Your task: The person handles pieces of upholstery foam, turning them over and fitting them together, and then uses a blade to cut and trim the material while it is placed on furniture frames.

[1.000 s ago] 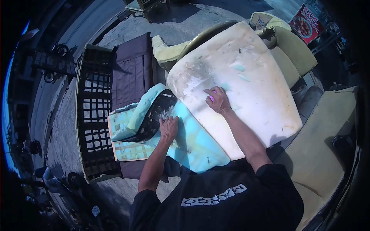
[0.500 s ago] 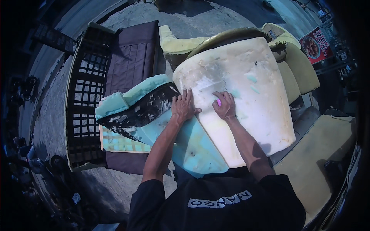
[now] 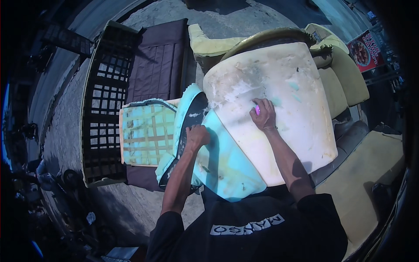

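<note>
Concrete pavement (image 3: 67,126) spreads beneath everything, with twelve o'clock at the top of the view. At ten o'clock lies an upholstered frame (image 3: 159,61), dark purple with a black webbing grid along its outer side. Toward two o'clock a broad cream foam slab (image 3: 301,118) lies flat, its surface stained and torn near the upper left. A khaki panel (image 3: 358,174) sits at four o'clock. Turquoise foam (image 3: 235,166) meets the slab's left edge around five o'clock, with a black layer (image 3: 194,111) along its folded upper-left part. At nine o'clock, a foam piece (image 3: 150,135) crossed by brownish bands rests over the frame.

The left hand (image 3: 197,136), close to the centre, curls its fingers at the black layer's edge; whether it pinches anything cannot be told. The right hand (image 3: 265,117), toward three o'clock, rests on the slab, clasping a small pink-purple object (image 3: 257,110) in bent fingers.
</note>
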Action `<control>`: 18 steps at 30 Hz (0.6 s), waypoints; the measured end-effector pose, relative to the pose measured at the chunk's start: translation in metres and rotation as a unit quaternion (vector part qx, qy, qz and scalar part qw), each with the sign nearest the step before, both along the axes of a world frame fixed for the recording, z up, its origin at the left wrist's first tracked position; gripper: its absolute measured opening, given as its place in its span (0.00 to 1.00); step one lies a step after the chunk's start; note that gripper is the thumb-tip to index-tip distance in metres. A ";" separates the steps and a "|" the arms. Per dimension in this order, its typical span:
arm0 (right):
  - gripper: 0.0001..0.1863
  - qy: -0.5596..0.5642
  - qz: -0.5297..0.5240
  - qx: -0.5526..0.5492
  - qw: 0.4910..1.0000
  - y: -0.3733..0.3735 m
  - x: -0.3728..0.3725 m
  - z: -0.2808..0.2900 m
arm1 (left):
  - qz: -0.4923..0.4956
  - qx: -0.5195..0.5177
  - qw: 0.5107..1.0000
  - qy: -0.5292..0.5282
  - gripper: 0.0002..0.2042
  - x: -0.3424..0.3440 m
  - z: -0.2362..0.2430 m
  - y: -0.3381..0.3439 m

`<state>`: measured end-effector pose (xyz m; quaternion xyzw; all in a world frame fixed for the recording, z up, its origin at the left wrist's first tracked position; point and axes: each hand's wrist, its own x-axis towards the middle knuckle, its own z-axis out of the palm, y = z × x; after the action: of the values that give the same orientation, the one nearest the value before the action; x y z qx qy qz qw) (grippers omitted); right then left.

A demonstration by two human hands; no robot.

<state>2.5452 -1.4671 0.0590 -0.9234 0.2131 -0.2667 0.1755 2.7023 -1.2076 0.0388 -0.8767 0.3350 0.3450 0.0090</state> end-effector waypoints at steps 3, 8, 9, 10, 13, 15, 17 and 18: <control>0.18 0.024 -0.026 -0.048 0.998 0.007 0.001 0.007 | 0.086 -0.147 0.985 -0.009 0.25 0.025 0.010 -0.052; 0.17 0.047 -0.010 -0.093 0.994 0.057 0.034 0.046 | 0.013 -0.184 0.976 -0.118 0.34 0.026 -0.058 -0.071; 0.17 0.009 0.044 -0.061 0.997 0.068 0.041 0.052 | 0.011 -0.145 0.982 -0.120 0.36 0.012 -0.070 -0.077; 0.17 -0.028 0.085 -0.036 0.995 0.069 0.050 0.053 | -0.014 -0.110 0.991 -0.080 0.39 0.005 -0.059 -0.092; 0.18 -0.089 0.205 0.180 0.958 0.116 0.106 0.029 | -0.047 -0.103 0.985 -0.132 0.35 -0.003 -0.093 -0.083; 0.19 -0.030 0.213 0.195 0.957 0.112 0.125 -0.002 | -0.043 -0.091 0.989 -0.109 0.33 -0.009 -0.093 -0.088; 0.20 0.033 0.210 0.210 0.954 0.106 0.126 -0.022 | -0.044 -0.082 0.992 -0.081 0.31 -0.010 -0.094 -0.090; 0.21 0.031 0.212 0.219 0.952 0.096 0.119 -0.029 | -0.030 -0.083 0.993 -0.080 0.30 -0.007 -0.094 -0.083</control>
<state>2.6643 -1.3708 0.0295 -0.8941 0.0709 -0.1417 0.4189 2.6949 -1.2911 -0.0549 -0.8888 0.3869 0.2443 -0.0264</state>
